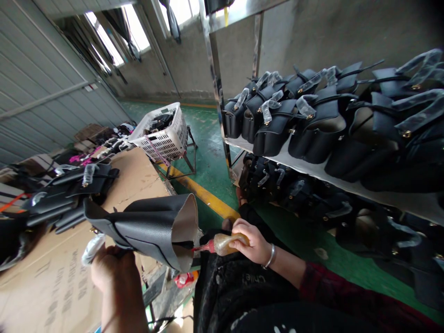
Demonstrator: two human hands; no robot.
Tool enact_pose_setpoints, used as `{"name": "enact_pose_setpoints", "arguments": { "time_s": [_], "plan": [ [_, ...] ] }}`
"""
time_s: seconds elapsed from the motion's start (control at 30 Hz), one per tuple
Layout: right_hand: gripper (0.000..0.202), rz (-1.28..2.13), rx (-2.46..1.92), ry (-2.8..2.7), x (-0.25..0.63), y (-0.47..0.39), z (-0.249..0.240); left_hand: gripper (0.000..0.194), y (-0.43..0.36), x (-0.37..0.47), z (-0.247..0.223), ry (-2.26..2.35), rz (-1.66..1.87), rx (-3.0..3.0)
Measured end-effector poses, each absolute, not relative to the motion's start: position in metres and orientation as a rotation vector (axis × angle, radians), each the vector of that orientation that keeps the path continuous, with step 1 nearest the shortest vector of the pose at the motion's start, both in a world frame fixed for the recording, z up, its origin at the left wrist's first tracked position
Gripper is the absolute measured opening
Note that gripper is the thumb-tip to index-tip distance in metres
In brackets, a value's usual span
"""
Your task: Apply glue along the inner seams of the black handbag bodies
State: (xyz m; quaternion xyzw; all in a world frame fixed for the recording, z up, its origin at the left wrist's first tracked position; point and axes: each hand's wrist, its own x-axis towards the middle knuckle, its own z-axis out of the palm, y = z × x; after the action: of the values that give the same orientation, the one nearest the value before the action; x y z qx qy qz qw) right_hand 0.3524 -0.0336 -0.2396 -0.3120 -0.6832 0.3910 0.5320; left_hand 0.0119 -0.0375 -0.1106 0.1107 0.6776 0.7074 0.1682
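A black handbag (145,226) lies on its side over the table edge, its open mouth with pale lining facing right. My left hand (113,268) is closed around its plastic-wrapped handle (93,249) at the lower left. In my right hand (253,243) is a squeeze glue bottle (224,244) of cloudy yellow colour with a red nozzle. The nozzle tip points left and sits at the rim of the bag's opening; whether it touches the lining I cannot tell. My left fingers are partly hidden behind the wrist and bag.
A cardboard-covered table (135,173) carries a pile of black handbags (74,189) at left. Beyond it, a white plastic basket (163,141) rests on a metal stand. At right, a metal rack (217,88) holds rows of black handbags (315,120). A yellow line (208,196) crosses the green floor.
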Motion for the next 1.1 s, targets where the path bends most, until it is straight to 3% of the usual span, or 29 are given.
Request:
{"name": "enact_pose_setpoints", "arguments": {
  "time_s": [0.27, 1.1],
  "plan": [
    [0.008, 0.844, -0.788, -1.617, 0.356, -0.032, -0.234, 0.036, -0.034, 0.038, -0.094, 1.683, 2.228, -0.059],
    [0.010, 0.650, -0.780, -1.600, 0.343, -0.020, -0.246, 0.033, -0.041, 0.003, -0.124, 1.507, 2.261, 0.124]
  ]
}}
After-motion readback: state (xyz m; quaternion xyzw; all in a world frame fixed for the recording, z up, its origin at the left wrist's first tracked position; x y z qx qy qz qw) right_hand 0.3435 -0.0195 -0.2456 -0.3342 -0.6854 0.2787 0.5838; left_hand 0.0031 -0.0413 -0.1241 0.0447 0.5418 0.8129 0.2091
